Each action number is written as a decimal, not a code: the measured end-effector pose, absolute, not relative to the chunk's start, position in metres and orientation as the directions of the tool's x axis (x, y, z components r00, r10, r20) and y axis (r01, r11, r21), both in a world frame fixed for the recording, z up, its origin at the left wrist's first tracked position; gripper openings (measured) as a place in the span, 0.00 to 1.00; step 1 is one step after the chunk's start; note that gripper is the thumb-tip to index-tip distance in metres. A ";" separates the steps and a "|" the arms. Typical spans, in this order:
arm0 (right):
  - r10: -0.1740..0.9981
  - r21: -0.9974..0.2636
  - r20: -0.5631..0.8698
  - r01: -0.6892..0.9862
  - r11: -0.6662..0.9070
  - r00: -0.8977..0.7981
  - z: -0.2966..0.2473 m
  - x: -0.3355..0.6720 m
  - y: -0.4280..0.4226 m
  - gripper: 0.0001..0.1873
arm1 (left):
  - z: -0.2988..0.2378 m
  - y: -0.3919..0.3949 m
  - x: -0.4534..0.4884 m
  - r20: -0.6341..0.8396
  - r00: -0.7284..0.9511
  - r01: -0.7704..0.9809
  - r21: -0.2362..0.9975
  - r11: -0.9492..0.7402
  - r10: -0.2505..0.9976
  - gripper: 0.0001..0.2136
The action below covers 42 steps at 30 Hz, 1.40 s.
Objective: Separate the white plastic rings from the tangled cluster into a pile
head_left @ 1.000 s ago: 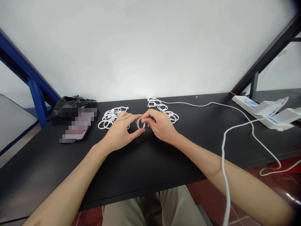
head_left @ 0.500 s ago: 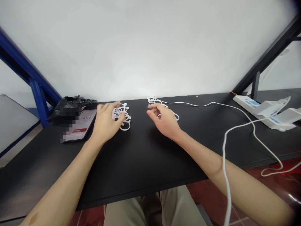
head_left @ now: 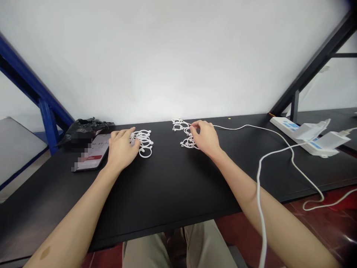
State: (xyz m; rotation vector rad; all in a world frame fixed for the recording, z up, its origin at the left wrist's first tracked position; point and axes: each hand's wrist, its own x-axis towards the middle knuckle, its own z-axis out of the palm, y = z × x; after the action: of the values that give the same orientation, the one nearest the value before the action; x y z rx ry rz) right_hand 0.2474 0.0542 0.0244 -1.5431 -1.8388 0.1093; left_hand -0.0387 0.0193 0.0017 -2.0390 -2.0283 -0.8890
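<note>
Two heaps of white plastic rings lie on a black table (head_left: 167, 186). My left hand (head_left: 120, 149) rests palm down beside the left heap of rings (head_left: 143, 141), its fingers spread and touching the rings' near edge. My right hand (head_left: 205, 137) lies over the right heap of rings (head_left: 182, 132), with thumb and forefinger pinched on one of its rings at the far side.
A phone (head_left: 93, 154) and a black plastic bag (head_left: 83, 128) lie left of my left hand. A white cable (head_left: 279, 149) runs across the right side to white power strips (head_left: 309, 136). Blue and black frame bars slope at the sides.
A second ago both hands held one ring together at the centre. They parted: the left moved to the left heap, the right reached to the right heap and pinched a ring.
</note>
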 end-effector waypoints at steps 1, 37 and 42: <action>0.893 -0.469 0.450 0.845 0.256 -0.021 0.024 0.249 0.055 0.13 | 0.002 0.019 -0.039 0.489 -0.078 0.945 0.314 -0.092 0.869 0.23; 0.786 -0.651 0.563 0.449 0.612 -0.256 0.018 0.206 0.023 0.08 | -0.005 0.012 -0.003 0.454 0.310 0.937 0.003 -0.349 0.835 0.21; 0.819 -0.722 0.519 0.387 0.574 -0.245 0.014 0.200 0.022 0.08 | -0.007 0.012 0.006 0.404 0.330 0.943 -0.093 -0.321 0.853 0.22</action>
State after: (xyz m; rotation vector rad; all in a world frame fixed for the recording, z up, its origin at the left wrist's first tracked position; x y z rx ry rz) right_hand 0.2005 0.0224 0.0140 -0.9807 -1.8515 0.5680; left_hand 0.0061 0.0116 -0.0075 -2.2887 -1.6051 -0.4057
